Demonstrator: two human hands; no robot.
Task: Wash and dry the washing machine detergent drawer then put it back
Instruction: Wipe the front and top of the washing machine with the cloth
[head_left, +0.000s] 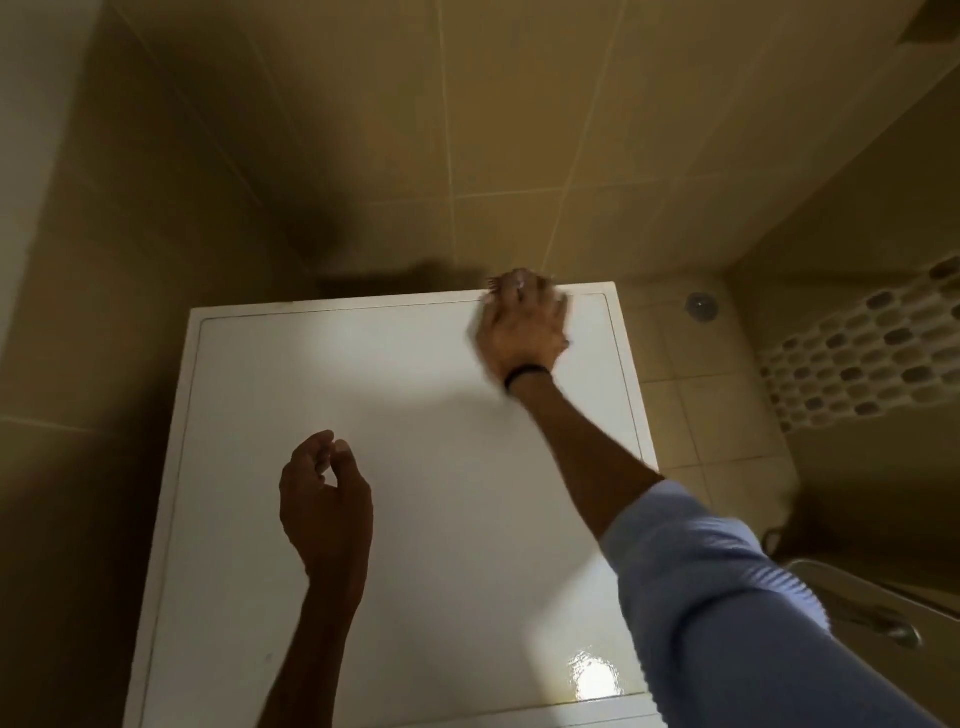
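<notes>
No detergent drawer in shot: left hand (324, 499) hovers loosely curled and empty at lower left over the washing machine top (415, 426), right hand (522, 327) blurred at its far edge, grip unreadable, so expect light, stiff, wet-slick plastic, best taken by its front.

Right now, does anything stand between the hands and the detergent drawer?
The drawer is out of view, so I cannot tell. The right hand, blurred, is at the far right corner of the washing machine top; the left hand hovers above it, empty. Nothing visible lies between them.
</notes>
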